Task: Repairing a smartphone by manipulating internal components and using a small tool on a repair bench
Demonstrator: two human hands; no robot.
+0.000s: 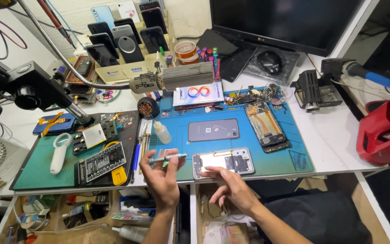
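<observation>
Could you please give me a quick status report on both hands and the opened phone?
Left hand grips a screwdriver, tip pointing right. Right hand empty, fingertips on the opened phone at the blue mat's near edge. Nothing blocking.

Slim grey screwdriver [167,157] held level, opened phone frame [223,162] lying flat on blue mat's near edge

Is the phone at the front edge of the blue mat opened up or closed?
Opened: the phone lies with its back off, metal shields and a yellow flex cable exposed. The right hand touches its near edge.
</observation>
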